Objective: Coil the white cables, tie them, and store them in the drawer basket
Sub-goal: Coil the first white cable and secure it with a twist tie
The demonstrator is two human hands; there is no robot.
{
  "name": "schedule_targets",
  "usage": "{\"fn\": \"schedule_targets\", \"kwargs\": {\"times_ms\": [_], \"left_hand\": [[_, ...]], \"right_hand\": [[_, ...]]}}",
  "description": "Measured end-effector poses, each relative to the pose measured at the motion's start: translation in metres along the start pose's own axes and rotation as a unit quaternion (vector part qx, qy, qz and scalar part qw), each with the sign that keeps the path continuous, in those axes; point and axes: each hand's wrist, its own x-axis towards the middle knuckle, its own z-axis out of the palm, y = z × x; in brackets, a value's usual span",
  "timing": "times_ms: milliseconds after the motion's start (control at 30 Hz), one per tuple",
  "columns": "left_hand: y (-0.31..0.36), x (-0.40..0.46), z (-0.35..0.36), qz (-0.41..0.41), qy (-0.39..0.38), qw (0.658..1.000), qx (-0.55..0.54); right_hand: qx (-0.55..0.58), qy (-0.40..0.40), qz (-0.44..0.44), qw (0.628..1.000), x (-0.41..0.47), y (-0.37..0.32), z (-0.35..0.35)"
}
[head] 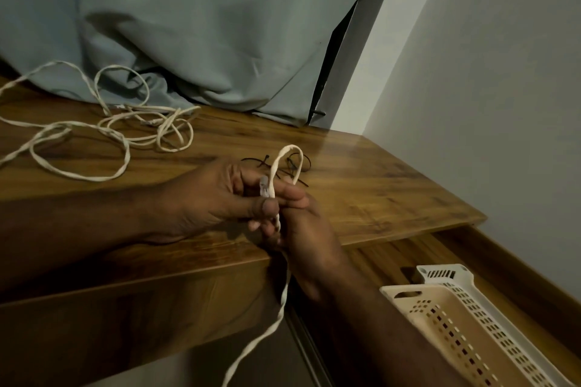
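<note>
We see the loose white twisted cable (94, 129) lying on the brown wooden tabletop (361, 179) at left, before the grey-green curtain (204, 25), and the cream perforated plastic basket (456, 317) in the open wooden drawer (424, 248) at lower right.

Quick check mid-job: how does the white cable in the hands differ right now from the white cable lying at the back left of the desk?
The held cable is pinched between the left hand and right hand, bent into one small upright loop; the loose cable lies untouched on the desk. The held cable trails off the desk's front edge; the loose cable sprawls in several tangled loops by the curtain. Both are white, twisted and untied.
</note>
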Motion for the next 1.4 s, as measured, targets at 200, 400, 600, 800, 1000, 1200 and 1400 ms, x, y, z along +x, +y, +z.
{"fn": "schedule_targets", "kwargs": {"times_ms": [200, 400, 600, 800, 1000, 1200, 1400], "left_hand": [[-0.002, 0.007, -0.002, -0.011, 0.167, 0.986, -0.005], [0.019, 0.018, -0.019, -0.014, 0.286, 0.938, -0.193], [0.027, 0.012, -0.021, -0.057, 0.207, 0.974, -0.075], [0.011, 0.009, -0.027, -0.038, 0.185, 0.977, 0.101], [-0.006, -0.001, -0.005, 0.133, 0.043, 0.774, 0.618], [-0.01, 0.006, 0.002, 0.102, 0.154, 0.724, 0.665], [-0.021, 0.01, 0.001, 0.092, 0.122, 0.839, 0.522]], "right_hand": [[-0.032, -0.063, -0.01, 0.997, -0.002, -0.004, 0.003], [0.11, -0.135, 0.06, 0.983, 0.002, -0.01, -0.013], [0.224, -0.14, 0.11, 0.958, 0.007, -0.004, -0.027], [0.263, -0.076, 0.047, 0.961, 0.006, 0.003, -0.027], [0.179, -0.012, 0.042, 0.983, 0.007, 0.0, -0.012], [0.145, -0.013, 0.018, 0.989, 0.009, 0.002, -0.011], [0.078, 0.001, -0.019, 0.997, 0.008, 0.003, -0.01]]}}
